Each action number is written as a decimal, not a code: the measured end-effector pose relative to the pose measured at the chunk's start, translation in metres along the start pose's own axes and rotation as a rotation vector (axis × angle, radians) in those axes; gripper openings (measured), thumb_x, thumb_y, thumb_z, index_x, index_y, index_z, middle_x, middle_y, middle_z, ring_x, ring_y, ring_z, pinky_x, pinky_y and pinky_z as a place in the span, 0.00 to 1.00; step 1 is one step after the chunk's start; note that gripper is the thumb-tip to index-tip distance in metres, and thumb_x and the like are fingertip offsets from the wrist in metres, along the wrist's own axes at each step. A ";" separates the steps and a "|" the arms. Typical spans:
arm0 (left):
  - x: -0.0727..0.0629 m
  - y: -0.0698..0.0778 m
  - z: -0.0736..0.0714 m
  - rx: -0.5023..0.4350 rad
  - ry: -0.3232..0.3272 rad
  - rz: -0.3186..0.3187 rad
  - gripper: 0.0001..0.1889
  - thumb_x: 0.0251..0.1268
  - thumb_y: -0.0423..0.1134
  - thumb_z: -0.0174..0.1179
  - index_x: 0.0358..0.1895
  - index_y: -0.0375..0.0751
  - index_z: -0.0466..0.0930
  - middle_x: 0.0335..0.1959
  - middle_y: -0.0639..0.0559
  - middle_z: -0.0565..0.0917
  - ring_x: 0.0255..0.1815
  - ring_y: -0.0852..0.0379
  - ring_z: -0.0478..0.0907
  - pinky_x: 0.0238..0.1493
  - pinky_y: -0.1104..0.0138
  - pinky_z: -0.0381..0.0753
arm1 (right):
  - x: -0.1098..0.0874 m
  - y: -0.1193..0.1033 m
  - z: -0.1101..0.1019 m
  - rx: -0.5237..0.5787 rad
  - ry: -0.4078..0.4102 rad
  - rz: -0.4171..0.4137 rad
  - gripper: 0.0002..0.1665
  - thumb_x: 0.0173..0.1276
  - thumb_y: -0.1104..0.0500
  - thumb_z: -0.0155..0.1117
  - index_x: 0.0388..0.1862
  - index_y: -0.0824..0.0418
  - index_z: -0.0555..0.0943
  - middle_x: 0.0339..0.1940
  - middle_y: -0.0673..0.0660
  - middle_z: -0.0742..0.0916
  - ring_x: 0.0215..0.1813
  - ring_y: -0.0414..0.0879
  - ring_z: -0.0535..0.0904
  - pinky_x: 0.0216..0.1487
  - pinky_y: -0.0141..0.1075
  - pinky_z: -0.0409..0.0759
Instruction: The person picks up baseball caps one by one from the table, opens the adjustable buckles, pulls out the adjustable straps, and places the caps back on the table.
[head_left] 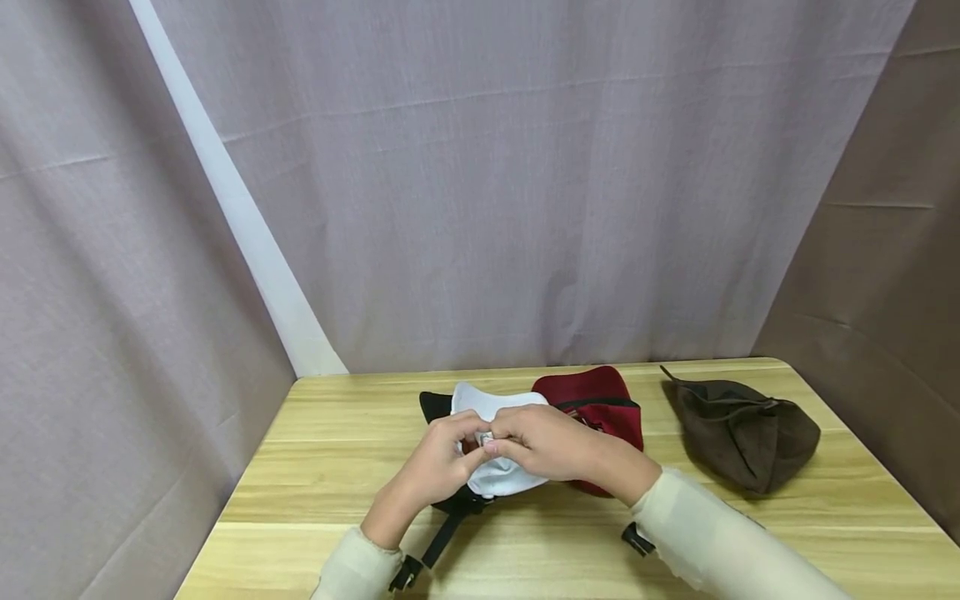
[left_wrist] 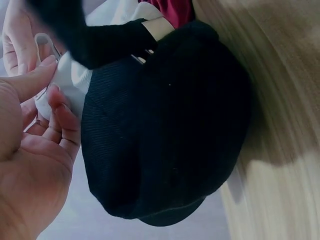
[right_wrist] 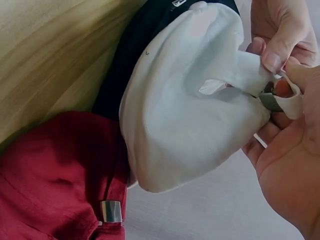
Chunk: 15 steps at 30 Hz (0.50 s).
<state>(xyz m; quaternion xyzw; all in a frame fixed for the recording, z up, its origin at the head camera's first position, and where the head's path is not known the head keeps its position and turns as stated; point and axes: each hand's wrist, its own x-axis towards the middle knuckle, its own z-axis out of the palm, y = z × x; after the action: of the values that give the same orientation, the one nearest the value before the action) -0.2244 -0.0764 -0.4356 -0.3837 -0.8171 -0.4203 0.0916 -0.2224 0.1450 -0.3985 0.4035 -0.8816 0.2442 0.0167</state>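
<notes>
A white cap (head_left: 480,400) is between my hands, its back opening turned toward me. Its adjusting strap (right_wrist: 291,104) forms a small loop at a metal buckle (right_wrist: 270,102). My left hand (head_left: 438,460) pinches the strap between thumb and fingers. Right beside it, my right hand (head_left: 555,440) pinches the looped end, the fingertips of both hands almost meeting. In the left wrist view, a black cap (left_wrist: 165,130) lies beside the white one, its own strap held by a metal buckle (left_wrist: 158,28).
A dark red cap (head_left: 585,385) lies behind my right hand, its metal buckle (right_wrist: 111,211) visible in the right wrist view. Farther right on the wooden table (head_left: 322,450) is a brown hat (head_left: 742,442). Black straps with plastic clips (head_left: 406,573) hang near my wrists. Grey curtains (head_left: 480,208) enclose the table.
</notes>
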 end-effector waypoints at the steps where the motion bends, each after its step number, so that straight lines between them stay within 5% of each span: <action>1: 0.000 0.000 0.000 0.005 -0.001 0.001 0.03 0.71 0.36 0.71 0.43 0.42 0.90 0.32 0.53 0.86 0.31 0.72 0.73 0.34 0.74 0.80 | 0.000 0.000 0.000 -0.010 0.003 0.003 0.21 0.82 0.47 0.62 0.24 0.47 0.75 0.29 0.38 0.77 0.29 0.29 0.65 0.33 0.25 0.67; 15: 0.007 0.006 0.004 0.064 0.032 0.041 0.05 0.69 0.31 0.70 0.35 0.42 0.85 0.28 0.54 0.81 0.30 0.70 0.69 0.31 0.76 0.73 | 0.005 -0.014 0.006 -0.195 0.125 0.085 0.24 0.83 0.47 0.61 0.21 0.45 0.76 0.22 0.40 0.75 0.24 0.31 0.64 0.26 0.28 0.64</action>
<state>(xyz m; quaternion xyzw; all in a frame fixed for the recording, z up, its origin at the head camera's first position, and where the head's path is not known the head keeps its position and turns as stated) -0.2243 -0.0680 -0.4313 -0.3902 -0.8207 -0.3980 0.1257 -0.2143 0.1314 -0.3967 0.3464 -0.9147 0.1824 0.1005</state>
